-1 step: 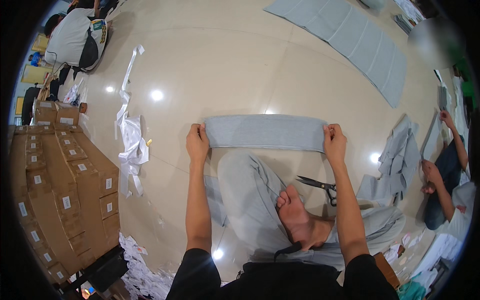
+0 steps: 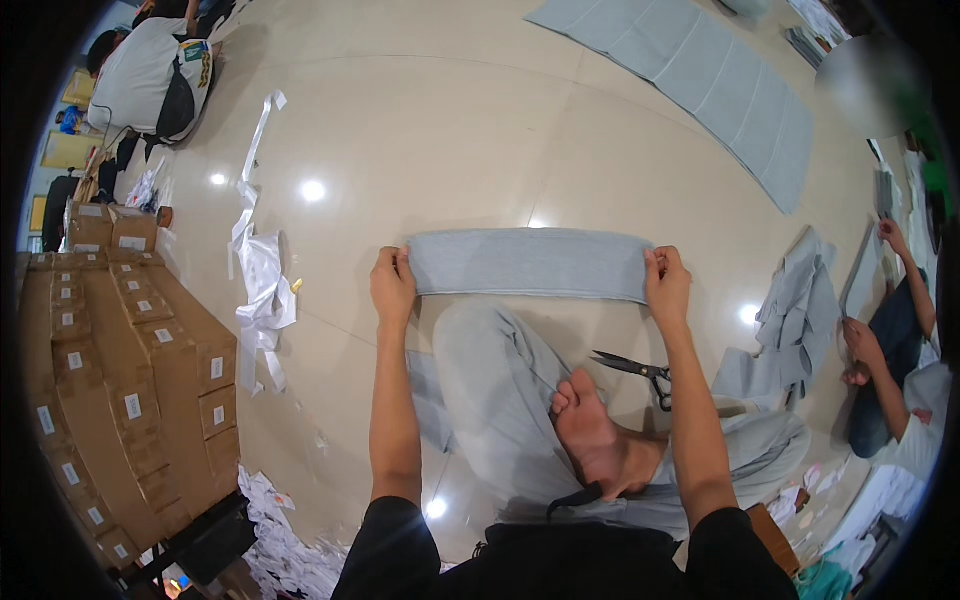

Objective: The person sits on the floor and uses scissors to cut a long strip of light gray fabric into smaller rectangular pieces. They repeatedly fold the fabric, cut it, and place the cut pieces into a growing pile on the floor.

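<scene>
A long strip of grey fabric (image 2: 530, 264) is stretched flat across the floor in front of my crossed legs. At its left end, my left hand (image 2: 394, 282) pinches the edge between thumb and fingers. My right hand (image 2: 667, 280) grips the opposite end the same way. Black-handled scissors (image 2: 636, 369) lie on the floor by my bare foot, their blades pointing left, partly behind my right forearm. Another grey fabric piece (image 2: 428, 400) lies beside my left knee, partly covered by my leg.
A large grey fabric panel (image 2: 690, 85) lies at the far right. Crumpled grey pieces (image 2: 795, 320) sit nearer, beside a seated person (image 2: 890, 370). White ribbon scraps (image 2: 262, 290) trail on the left floor, next to stacked cardboard boxes (image 2: 140, 370). Another person (image 2: 150, 80) crouches far left.
</scene>
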The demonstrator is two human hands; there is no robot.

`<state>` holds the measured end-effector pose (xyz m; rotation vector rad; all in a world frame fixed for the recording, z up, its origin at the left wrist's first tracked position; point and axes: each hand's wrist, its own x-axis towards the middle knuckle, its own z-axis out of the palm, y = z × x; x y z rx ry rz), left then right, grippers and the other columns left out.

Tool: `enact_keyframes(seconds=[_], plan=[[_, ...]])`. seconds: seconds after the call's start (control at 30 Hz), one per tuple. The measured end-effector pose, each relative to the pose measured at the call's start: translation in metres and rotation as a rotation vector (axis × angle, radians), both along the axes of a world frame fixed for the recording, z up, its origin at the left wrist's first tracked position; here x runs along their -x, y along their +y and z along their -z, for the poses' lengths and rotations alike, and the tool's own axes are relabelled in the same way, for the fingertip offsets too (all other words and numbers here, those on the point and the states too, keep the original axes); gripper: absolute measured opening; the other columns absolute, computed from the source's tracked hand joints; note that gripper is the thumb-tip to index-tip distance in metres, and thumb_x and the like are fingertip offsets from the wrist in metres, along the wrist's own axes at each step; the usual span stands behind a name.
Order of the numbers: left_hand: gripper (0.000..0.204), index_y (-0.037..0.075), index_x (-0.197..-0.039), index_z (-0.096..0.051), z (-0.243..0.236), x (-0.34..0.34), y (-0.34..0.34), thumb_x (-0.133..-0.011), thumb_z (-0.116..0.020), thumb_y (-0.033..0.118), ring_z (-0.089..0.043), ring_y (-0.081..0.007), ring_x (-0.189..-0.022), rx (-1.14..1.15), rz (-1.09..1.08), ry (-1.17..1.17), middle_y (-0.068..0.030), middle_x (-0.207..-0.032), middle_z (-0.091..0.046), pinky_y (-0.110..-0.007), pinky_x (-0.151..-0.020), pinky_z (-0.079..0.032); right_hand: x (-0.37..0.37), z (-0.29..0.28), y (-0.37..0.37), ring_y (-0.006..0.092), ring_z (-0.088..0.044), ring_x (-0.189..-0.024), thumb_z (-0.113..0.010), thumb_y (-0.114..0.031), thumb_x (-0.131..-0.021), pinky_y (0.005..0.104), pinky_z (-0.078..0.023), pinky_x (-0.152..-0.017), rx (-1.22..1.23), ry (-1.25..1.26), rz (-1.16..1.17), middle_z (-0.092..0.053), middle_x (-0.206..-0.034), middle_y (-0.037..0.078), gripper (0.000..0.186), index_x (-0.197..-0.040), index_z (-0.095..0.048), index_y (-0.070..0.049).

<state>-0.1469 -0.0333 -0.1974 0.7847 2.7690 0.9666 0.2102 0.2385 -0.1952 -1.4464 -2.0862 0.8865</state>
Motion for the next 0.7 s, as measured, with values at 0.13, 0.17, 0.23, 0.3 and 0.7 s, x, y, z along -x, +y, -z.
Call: enact_keyframes(seconds=[0.13,0.17,0.23,0.3,0.7], plan=[[0.027,0.001,-0.099,-0.064,0.002,-0.002,0.013,-0.106,-0.056,0.025,-0.067,-0.0414,-0.078,-0.043,-0.023,0.06,-0.0216,-0.084,-0.07,-0.047,-0.071,-0.052,-0.008,0.008,0.0,0.0335,-0.066,-0.064,-0.065,-0.022,-0.101,0.0423,-0.05,-0.06,-0.033,0.031,0.035,-0.067,-0.072,0.017,0.019,-0.098,-0.061,-0.004],[0.026,0.001,-0.1,-0.064,0.008,0.002,0.01,-0.106,-0.055,0.025,-0.067,-0.0418,-0.079,-0.004,-0.017,0.08,-0.0214,-0.085,-0.07,-0.048,-0.072,-0.052,-0.008,0.012,0.001,0.0372,-0.067,-0.067,-0.064,-0.023,-0.101,0.045,-0.051,-0.061,-0.017,0.017,0.046,-0.068,-0.075,0.019,0.019,-0.099,-0.061,-0.004],[0.025,0.001,-0.104,-0.063,0.027,0.011,-0.006,-0.106,-0.054,0.024,-0.067,-0.0427,-0.083,0.07,-0.028,0.118,-0.0218,-0.089,-0.07,-0.049,-0.075,-0.053,-0.001,0.009,0.0,0.0431,-0.068,-0.076,-0.062,-0.025,-0.102,0.0498,-0.052,-0.067,0.059,-0.058,0.025,-0.07,-0.081,0.02,0.02,-0.104,-0.059,-0.005],[0.025,0.0,-0.109,-0.061,0.029,0.003,0.0,-0.107,-0.052,0.022,-0.066,-0.0436,-0.091,0.026,-0.049,0.229,-0.0229,-0.098,-0.069,-0.049,-0.08,-0.052,-0.006,0.013,0.0,0.032,-0.061,-0.057,-0.066,-0.03,-0.101,0.0439,-0.047,-0.056,-0.149,-0.092,0.031,-0.064,-0.065,0.014,0.025,-0.103,-0.058,-0.006],[0.025,-0.002,-0.114,-0.06,0.003,-0.006,-0.055,-0.106,-0.051,0.02,-0.065,-0.0425,-0.099,0.225,-0.113,0.25,-0.0225,-0.108,-0.067,-0.049,-0.084,-0.051,-0.205,-0.051,0.036,0.0363,-0.068,-0.112,-0.072,-0.021,-0.087,0.0537,-0.054,-0.093,0.03,-0.776,-0.187,-0.073,-0.11,0.017,0.035,-0.118,-0.061,-0.01]])
